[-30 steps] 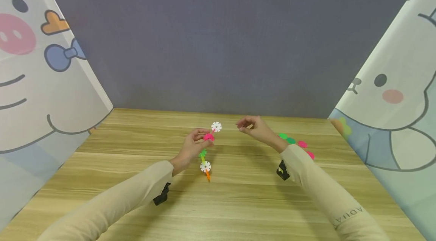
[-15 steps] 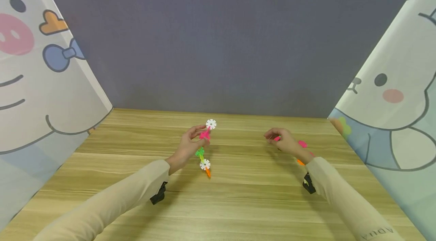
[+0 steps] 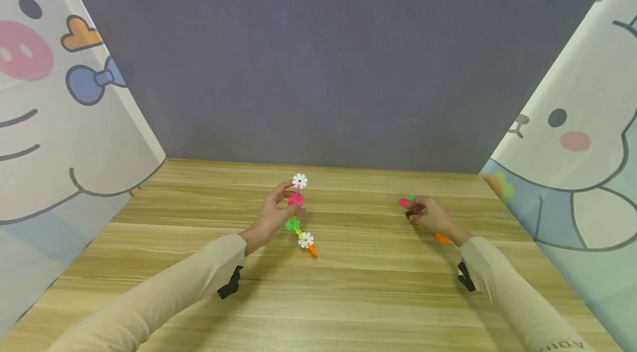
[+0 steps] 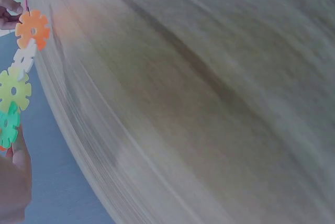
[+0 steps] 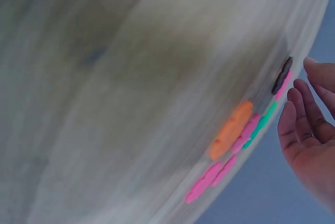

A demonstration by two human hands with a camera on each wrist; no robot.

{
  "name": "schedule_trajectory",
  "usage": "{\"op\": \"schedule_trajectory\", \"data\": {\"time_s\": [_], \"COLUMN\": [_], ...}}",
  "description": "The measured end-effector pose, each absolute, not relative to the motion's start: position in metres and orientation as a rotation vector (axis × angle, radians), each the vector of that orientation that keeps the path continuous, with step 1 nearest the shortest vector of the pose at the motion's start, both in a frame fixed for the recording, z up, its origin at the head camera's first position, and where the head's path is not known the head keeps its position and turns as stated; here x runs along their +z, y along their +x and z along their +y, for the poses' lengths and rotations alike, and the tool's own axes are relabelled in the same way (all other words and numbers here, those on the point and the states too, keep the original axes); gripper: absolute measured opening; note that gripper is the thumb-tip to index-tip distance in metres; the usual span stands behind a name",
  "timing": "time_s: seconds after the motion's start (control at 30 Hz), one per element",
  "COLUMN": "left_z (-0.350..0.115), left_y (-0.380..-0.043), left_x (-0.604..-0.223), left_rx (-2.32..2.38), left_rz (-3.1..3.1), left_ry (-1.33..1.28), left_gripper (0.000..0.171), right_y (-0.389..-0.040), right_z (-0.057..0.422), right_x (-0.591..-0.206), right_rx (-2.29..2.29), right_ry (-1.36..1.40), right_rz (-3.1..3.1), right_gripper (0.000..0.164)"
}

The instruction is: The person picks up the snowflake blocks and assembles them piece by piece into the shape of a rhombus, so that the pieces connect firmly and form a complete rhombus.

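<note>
My left hand [image 3: 269,216] pinches a pink notched disc [image 3: 296,199] in a chain of interlocking snowflake discs, held above the table. Above the fingers, the chain ends in a white disc [image 3: 299,180]. Below hang a green disc [image 3: 292,224], a yellow one, another white disc [image 3: 306,240] and an orange disc [image 4: 32,30]. At the right, my right hand [image 3: 432,215] is over loose discs, fingers bent and nothing seen between them. Near its fingertips are a pink disc [image 3: 403,203] and a black disc [image 5: 282,76]; the hand partly hides the others.
Beside the right hand, an orange disc [image 5: 231,130], a green disc [image 5: 260,124] and several pink discs lie on the wooden table [image 3: 348,297]. A dark grey panel [image 3: 318,64] stands at the back, with cartoon-printed panels on both sides.
My right hand has moved right and down from near the middle to the loose discs. The left hand has shifted slightly left with the chain, whose lower end has swung right.
</note>
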State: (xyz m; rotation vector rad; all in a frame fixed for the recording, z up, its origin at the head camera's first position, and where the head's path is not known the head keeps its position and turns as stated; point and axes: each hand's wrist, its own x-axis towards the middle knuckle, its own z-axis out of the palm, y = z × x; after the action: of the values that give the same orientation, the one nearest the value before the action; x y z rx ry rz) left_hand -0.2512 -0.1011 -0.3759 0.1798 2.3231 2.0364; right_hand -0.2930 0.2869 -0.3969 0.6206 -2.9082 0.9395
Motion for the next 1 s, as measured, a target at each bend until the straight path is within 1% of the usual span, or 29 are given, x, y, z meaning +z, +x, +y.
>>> {"op": "schedule_trajectory", "data": {"time_s": [0.13,0.4,0.57,0.87,1.0], "left_z": [-0.1015,-0.1026,-0.1032,-0.1047,-0.1067], "left_y": [-0.2512,-0.2525,-0.2525,-0.2534,-0.2525], "left_x": [-0.3762,-0.38,-0.3808,-0.3844,-0.385], "left_rx": [2.004,2.017,2.069,2.075,2.098], "left_rz": [2.37,2.391,2.344,2.391,2.34], "left_ry": [0.165,0.164,0.216,0.219,0.236], "left_gripper": [0.062,0.047,0.044,0.035,0.04], "right_y": [-0.2932,-0.2961,-0.2967,-0.2973,-0.2969], "right_z": [0.2887,0.2917,0.2906,0.2866,0.2871], "right_x": [-0.3981,-0.4019,-0.402,-0.3992,-0.3965], "right_rx": [0.914,0.92,0.924,0.833,0.834], "right_ry": [0.598,0.594,0.593,0.598,0.601], "right_rz": [-2.934,-2.956,-2.966,-2.897,-2.9], "right_gripper": [0.019,0.018,0.017,0.017,0.015]}}
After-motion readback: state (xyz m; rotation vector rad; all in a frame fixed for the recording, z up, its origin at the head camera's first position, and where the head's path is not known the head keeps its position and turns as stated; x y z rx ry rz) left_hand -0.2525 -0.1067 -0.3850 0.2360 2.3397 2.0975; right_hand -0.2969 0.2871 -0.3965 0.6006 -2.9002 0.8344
